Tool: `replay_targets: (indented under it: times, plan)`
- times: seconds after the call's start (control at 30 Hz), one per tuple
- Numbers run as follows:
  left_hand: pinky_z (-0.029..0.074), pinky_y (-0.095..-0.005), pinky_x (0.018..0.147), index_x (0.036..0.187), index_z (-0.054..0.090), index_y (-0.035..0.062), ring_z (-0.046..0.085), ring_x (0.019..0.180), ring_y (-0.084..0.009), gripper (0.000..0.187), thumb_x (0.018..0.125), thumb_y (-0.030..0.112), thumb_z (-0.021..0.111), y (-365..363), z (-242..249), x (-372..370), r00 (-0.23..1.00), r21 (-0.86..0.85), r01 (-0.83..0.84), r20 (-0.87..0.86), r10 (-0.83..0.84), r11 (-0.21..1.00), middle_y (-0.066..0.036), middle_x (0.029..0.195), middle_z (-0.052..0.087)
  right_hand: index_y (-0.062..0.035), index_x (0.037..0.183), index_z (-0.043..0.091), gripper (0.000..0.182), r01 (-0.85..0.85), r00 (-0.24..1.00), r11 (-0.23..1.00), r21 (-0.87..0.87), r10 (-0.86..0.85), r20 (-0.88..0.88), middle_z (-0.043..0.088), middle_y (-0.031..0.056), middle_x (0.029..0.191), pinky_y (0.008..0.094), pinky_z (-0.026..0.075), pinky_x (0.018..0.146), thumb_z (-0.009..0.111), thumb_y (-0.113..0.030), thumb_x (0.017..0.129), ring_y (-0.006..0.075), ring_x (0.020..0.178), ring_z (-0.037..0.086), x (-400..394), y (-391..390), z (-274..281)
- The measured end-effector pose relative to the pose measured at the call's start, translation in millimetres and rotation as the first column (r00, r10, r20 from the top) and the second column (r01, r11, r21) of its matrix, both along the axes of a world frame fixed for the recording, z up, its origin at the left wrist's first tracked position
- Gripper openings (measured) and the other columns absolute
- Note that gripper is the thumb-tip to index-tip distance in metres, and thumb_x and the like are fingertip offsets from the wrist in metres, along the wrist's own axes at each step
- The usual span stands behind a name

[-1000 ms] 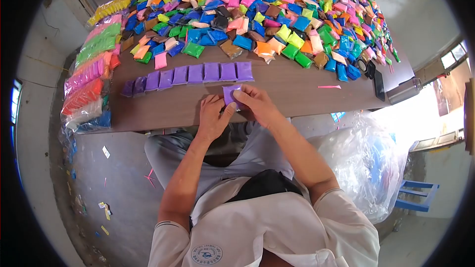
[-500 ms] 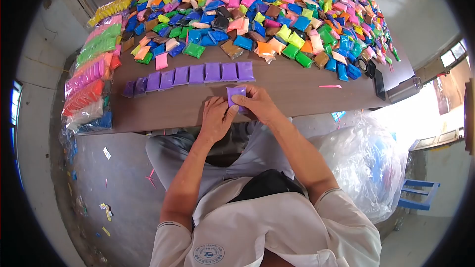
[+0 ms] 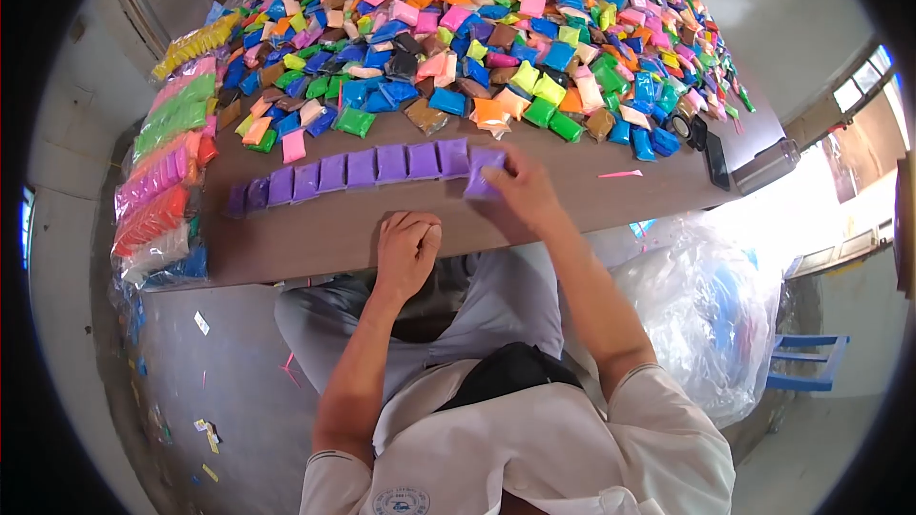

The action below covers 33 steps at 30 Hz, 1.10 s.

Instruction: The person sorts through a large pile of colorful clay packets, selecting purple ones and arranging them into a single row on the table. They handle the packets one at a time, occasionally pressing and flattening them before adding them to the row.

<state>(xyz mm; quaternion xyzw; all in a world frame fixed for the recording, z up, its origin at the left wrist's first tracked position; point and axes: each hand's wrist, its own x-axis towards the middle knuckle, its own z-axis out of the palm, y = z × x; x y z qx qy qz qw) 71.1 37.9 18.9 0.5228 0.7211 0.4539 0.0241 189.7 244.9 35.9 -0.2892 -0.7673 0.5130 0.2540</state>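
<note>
My right hand pinches a purple packet at the right end of a row of purple packets lying side by side on the brown table. The held packet is next to the last one in the row. My left hand rests at the table's front edge with its fingers curled together, nothing seen in them.
A large heap of colourful packets covers the table's back. Bundled packets line the left edge. A pink strip, a phone-like dark object and a metallic cylinder lie right. A clear plastic bag stands below.
My right hand has carried the purple packet away from my left hand, forward and right to the row's end. My left hand has let go of the packet and curled closed. The view has shifted slightly.
</note>
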Motion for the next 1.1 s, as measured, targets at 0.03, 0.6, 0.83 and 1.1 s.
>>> replay_targets:
  times: [0.03,0.6,0.83,1.1]
  plan:
    - [0.042,-0.0413,0.091,0.078,0.064,0.0015,0.059,0.098,-0.0296,0.022,0.092,0.018,0.061,0,1,1,1.0,-0.005,-0.007,-0.024,0.007,1.0,-0.008,0.098,0.068,-0.0068,0.13,0.06,0.047,0.008,1.0,1.0,-0.011,-0.008,-0.011,0.07,0.0122,0.1,0.0342,0.052,0.08,0.072,-0.026,0.088,0.0194,0.09,0.065,-1,18,-4]
    - [0.042,-0.0418,0.089,0.07,0.06,0.0046,0.06,0.098,-0.0271,0.016,0.081,0.012,0.069,1,1,6,0.993,-0.006,-0.049,-0.106,0.048,0.999,-0.005,0.1,0.07,-0.0122,0.112,0.071,0.043,0.052,0.997,0.946,0.32,-0.07,0.045,0.069,0.0139,0.091,0.042,0.053,0.079,0.077,-0.039,0.079,0.0314,0.09,0.067,-20,56,-5]
    - [0.043,-0.0415,0.089,0.068,0.058,0.0047,0.06,0.098,-0.0286,0.017,0.08,0.01,0.07,4,-1,7,0.987,0.02,-0.053,-0.153,0.056,0.998,-0.005,0.099,0.069,-0.0197,0.132,0.058,0.073,-0.082,0.955,0.782,0.617,-0.116,0.273,0.07,0.0104,0.1,0.0453,0.054,0.082,0.082,-0.035,0.064,0.0328,0.098,0.067,-70,62,35]
    - [0.043,-0.0417,0.088,0.068,0.057,0.0042,0.06,0.097,-0.0291,0.017,0.078,0.007,0.07,5,-5,9,0.985,0.033,-0.049,-0.163,0.053,0.998,-0.007,0.099,0.069,-0.0169,0.125,0.061,0.054,-0.171,0.954,0.779,0.603,-0.023,0.3,0.067,0.0138,0.108,0.0471,0.053,0.084,0.076,-0.023,0.074,0.0337,0.103,0.066,-90,94,16]
